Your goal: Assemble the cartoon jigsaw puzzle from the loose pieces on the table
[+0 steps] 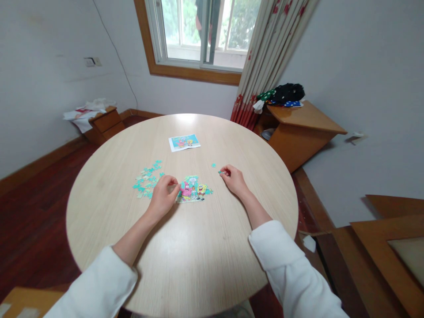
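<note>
A partly joined jigsaw puzzle [193,190] with a pink figure and a yellow figure lies on the round table [185,256]. My left hand [164,192] is at the puzzle's left edge, its thumb and fingers pinched together; what they hold, if anything, is hidden. To the right of the puzzle, my right hand [232,179] pinches a small teal puzzle piece [221,172] just above the table. One loose teal piece [213,165] lies beyond those fingertips. Left of my left hand spreads a pile of loose teal and pale green pieces [145,179].
A picture card [184,142] showing the same figures lies towards the far side of the table. Behind it are a window [202,35] and a curtain [261,57]. A wooden cabinet [298,128] with cloths on top stands at the right, a small drawer unit [107,126] at the left.
</note>
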### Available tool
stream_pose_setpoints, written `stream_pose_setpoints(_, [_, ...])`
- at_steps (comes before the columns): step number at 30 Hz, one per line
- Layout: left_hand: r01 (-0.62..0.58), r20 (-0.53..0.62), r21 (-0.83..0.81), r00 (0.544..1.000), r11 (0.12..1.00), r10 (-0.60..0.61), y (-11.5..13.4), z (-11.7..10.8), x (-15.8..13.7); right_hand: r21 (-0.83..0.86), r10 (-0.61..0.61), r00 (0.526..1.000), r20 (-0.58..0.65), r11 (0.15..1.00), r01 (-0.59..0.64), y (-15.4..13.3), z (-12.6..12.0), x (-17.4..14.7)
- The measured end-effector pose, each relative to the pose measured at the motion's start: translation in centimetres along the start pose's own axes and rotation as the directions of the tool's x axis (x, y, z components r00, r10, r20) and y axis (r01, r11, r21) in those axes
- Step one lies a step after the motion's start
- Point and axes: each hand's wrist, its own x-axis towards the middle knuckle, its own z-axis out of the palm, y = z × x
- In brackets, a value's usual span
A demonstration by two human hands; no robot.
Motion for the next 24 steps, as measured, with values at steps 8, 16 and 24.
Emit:
stream_pose_setpoints(8, [0.004,-0.005,0.011,1.0,1.0,-0.004,0.8,-0.3,0.0,0.061,-0.097,0.995,-0.038,0.993,0.099,-0.6,0.1,-0.3])
stream_pose_setpoints(16, [0.034,-0.028,-0.028,0.999,0.999,-0.035,0.7,-0.3,-0.2,0.097,-0.079,0.996,-0.047,0.992,0.083,-1.1,0.1,-0.5])
stream_pose_setpoints(24, [0.042,-0.031,-0.038,0.999,0.998,-0.043,0.8,-0.3,-0.2,0.17,-0.047,0.999,-0.019,0.984,0.05,-1.4,0.2,-0.8])
